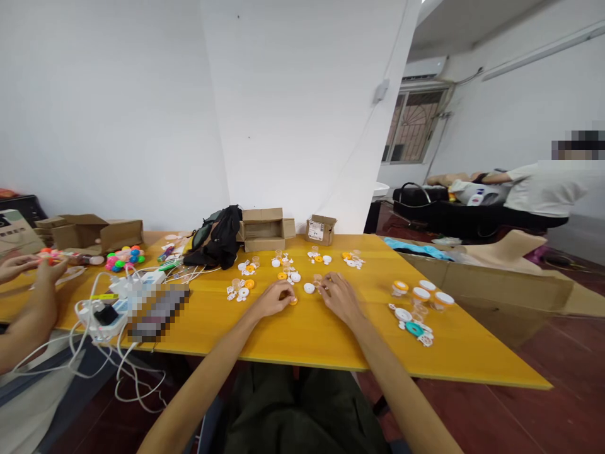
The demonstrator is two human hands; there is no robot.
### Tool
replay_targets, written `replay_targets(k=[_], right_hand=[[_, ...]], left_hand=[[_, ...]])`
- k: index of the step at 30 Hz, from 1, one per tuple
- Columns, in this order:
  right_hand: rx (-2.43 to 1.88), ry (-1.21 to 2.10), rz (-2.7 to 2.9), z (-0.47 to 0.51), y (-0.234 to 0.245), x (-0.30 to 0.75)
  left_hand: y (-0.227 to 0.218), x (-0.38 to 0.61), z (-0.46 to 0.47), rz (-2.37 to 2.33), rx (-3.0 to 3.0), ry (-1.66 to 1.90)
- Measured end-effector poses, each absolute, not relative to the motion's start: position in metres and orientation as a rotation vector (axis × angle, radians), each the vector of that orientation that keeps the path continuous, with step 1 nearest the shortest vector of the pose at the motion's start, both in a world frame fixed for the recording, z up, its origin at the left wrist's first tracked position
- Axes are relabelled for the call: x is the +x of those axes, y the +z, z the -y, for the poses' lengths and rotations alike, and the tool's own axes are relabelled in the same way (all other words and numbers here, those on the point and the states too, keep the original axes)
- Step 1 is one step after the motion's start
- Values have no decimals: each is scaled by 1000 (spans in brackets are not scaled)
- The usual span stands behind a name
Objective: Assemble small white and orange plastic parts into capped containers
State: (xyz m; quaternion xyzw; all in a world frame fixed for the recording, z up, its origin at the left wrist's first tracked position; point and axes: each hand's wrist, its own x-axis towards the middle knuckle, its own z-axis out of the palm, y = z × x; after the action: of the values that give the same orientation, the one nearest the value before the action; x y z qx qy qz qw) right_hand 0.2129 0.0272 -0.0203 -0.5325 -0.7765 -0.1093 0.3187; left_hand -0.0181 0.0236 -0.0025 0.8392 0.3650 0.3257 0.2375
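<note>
Low over the yellow table (283, 337), my left hand (275, 299) is closed, thumb and fingers pinching a small orange-and-white plastic part (293, 301). To its right, my right hand (339, 294) has its fingers bent together beside a clear plastic cup (317, 278); what its fingertips hold is too small to make out. A white round disc (309, 288) lies between the two hands. Just beyond my left hand are a white disc (295, 277) and an orange ring (282, 276).
Groups of white, orange and clear parts (243, 294) are spread on the table. Capped jars (421, 294) and a teal disc (414, 328) sit right. Cardboard boxes (263, 230) and a black bag (215, 238) stand behind. Cables (75, 343) and another person's hands (51, 268) are left.
</note>
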Motion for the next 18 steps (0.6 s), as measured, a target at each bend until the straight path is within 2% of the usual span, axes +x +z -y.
replay_targets(k=[18], right_hand=[[-1630, -77, 1925, -34, -26, 218]], left_hand=[[-4, -21, -22, -977, 2240, 903]])
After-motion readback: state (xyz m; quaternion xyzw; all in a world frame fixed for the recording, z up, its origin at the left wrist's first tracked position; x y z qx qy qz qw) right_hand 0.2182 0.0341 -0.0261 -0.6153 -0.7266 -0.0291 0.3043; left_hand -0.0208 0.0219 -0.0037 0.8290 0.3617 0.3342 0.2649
